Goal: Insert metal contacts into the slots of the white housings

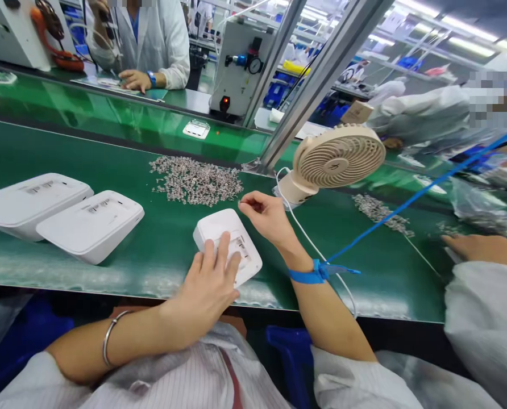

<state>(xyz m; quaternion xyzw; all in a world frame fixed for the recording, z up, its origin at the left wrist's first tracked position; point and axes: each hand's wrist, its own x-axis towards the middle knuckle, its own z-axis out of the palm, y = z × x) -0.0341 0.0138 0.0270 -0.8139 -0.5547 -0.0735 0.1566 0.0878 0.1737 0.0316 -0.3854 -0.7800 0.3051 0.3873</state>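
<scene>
Left hand (208,284) flat and spread, fingers (223,250) pressing on near end of small white plastic housing (228,241) lying on green conveyor belt (151,250) just in front of body; not gripping, only pinning down. Right hand (266,216) hovering at housing's far corner, thumb and forefinger pinched together, apparently on a tiny metal part, though piece itself too small to make out. Blue wrist strap (315,272) on right wrist, blue cord running up and right. Pile of small metal parts (196,182) on belt just beyond housing. Two larger white housings (91,224) (27,201) at left, touching each other, well apart from the small one. Beige desk fan (336,159) at right, white cable trailing toward belt edge. Housing judged light, rigid, smooth and somewhat slippery on belt, likely to skid unless held flat; best held by pressing on top face or pinching long side edges, clear of recessed slots in middle. Small parts judged light, hard, easy to drop; fingertip pinch only. Recess detail partly covered by left fingers, contents unclear. Co-worker's hand (483,250) and white sleeve at right edge, cut off by frame; second scatter of parts (381,213) near it. Another person in white coat across the line, hand resting on far table. Machine with red light (239,62) behind, labels unreadable.
</scene>
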